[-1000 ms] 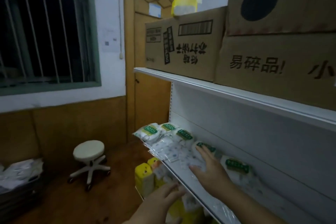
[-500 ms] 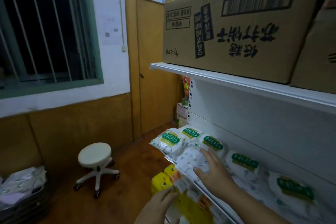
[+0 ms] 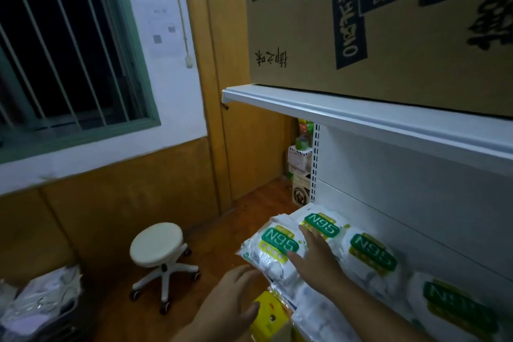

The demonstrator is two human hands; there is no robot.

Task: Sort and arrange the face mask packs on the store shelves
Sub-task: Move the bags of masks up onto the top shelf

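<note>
Head view: in the lower right of the frame, a row of white plastic face mask packs with green N95 labels [image 3: 369,254] lies along the white metal lower shelf [image 3: 394,219], running from the shelf's left end toward the bottom right corner. The leftmost white N95 pack [image 3: 273,247] sits at the shelf's end, tilted, with its corner hanging past the edge. The right hand [image 3: 315,257] lies flat on the packs with fingers straight and spread, palm down, pressing between the leftmost pack and the next one; it grips nothing. The left hand [image 3: 227,302], at bottom centre, is held with fingers loosely extended, the fingertips reaching the lower edge of the leftmost pack; whether they actually touch it cannot be told. Just below it shows a yellow plastic package [image 3: 268,319] on a lower level.

Above, a white upper shelf board [image 3: 361,116] crosses the right half of the frame, carrying a large brown cardboard box with dark printed characters [image 3: 374,22]. At lower centre left a white round stool on castors [image 3: 158,253] stands on the brown floor. A barred window with a green frame [image 3: 69,44] fills the upper left, and a dark bin of white wrapped items [image 3: 41,305] sits in the bottom left corner.
</note>
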